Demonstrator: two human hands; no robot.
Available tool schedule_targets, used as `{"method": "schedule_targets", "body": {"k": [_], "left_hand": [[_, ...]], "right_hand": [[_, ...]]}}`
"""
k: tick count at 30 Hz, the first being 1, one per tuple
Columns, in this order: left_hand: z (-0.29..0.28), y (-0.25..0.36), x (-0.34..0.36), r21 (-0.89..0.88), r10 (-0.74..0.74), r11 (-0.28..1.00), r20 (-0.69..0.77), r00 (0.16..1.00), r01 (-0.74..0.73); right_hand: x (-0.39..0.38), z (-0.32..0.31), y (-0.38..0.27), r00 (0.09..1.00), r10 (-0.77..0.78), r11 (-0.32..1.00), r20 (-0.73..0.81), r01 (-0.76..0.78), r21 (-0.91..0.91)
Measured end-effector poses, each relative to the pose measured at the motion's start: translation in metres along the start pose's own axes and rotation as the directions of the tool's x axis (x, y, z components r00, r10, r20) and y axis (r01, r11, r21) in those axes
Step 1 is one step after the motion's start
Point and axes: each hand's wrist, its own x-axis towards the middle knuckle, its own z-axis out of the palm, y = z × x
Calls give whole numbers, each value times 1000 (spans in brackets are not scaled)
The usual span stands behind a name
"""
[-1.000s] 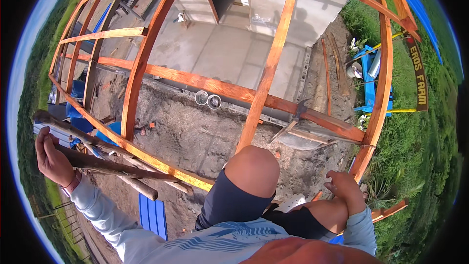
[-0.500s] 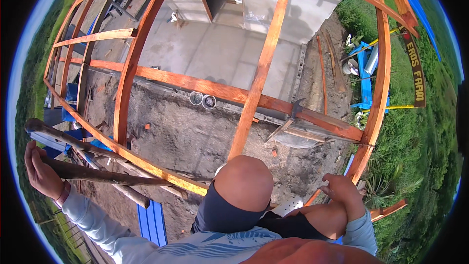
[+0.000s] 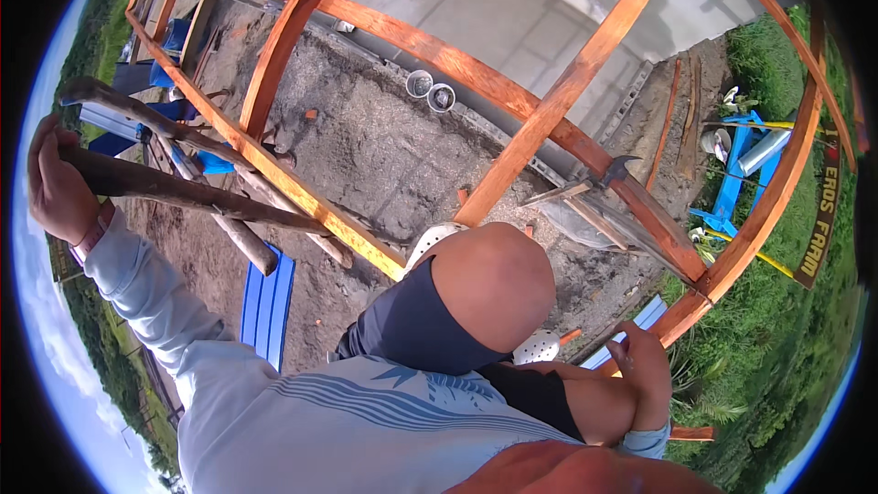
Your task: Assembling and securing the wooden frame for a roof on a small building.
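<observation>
My left hand is wrapped round the upper end of a dark wooden pole, which slants down to the orange beam. Beside it runs another rough pole, its end free of my hand. My right hand is loosely curled beside my bent leg, close to the right-hand beam; nothing shows in its fingers, though some of them are hidden. A claw hammer rests on the long cross beam, ahead and to the right, out of reach of both hands.
Orange timber beams frame the drop below, where bare soil lies. Two buckets stand by the concrete slab. Blue roofing sheet is below left. Grass, a blue frame and a signboard are at right.
The view has turned and shifted, so the beams, buckets and hammer appear higher and further right. My left hand now shows more closely wrapped round the pole end; my right hand stays beside my leg.
</observation>
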Motion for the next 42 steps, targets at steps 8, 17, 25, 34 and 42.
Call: {"method": "schedule_targets", "body": {"k": [8, 17, 25, 34, 42], "left_hand": [[31, 57, -30, -193, -22, 981, -120, 993, -2], [60, 80, -86, -110, -112, 984, 215, 970, 138], [60, 95, -106, -45, -256, 950, 450, 856, 308], [85, 100, -120, 21, -265, 943, 646, 716, 331], [78, 99, -131, -38, -236, 935, 674, 700, 352]], "right_hand": [[23, 21, 25, 983, 61, 996, 171, -49, -77], [27, 34, 16, 931, -89, 919, 353, 213, -331], [-4, -123, -129, 990, -135, 973, 47, 124, 193], [-41, -249, -148, 978, 107, 949, -181, -46, 312], [-60, -270, -48, 816, 514, 521, 266, -543, 659]]}}
